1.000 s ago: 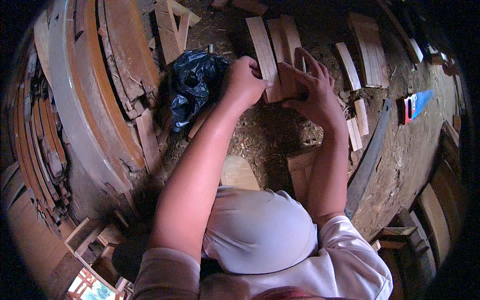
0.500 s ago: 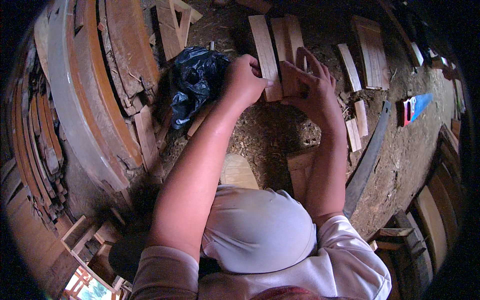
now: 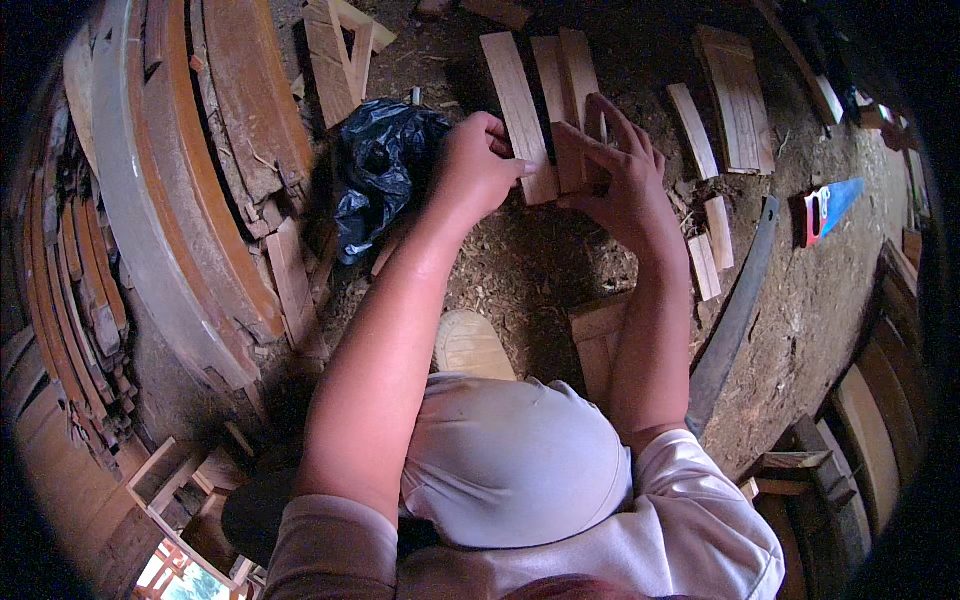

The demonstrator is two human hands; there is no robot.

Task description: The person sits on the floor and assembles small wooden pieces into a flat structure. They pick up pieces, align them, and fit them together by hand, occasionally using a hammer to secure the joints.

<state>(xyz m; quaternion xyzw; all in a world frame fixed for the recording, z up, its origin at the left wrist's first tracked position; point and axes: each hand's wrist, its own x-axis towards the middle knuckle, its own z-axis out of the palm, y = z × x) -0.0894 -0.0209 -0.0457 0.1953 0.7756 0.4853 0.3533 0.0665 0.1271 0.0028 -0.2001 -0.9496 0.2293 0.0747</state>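
My left hand is closed around the near end of a long pale wooden slat that lies on the dirt ground. My right hand grips a shorter brown wooden piece right beside it, fingers spread over its edge. Two more slats lie just beyond my right hand, touching the held pieces. Both forearms reach up from the lower edge over my pale-clothed knee.
A crumpled black plastic bag lies left of my left hand. Curved wooden planks stack on the left. Loose slats, a long dark curved bar and a blue-handled tool lie to the right. A wood block sits by my knee.
Both hands have stayed on the wooden pieces; my right fingers shifted slightly over the short piece. Nothing else moved.
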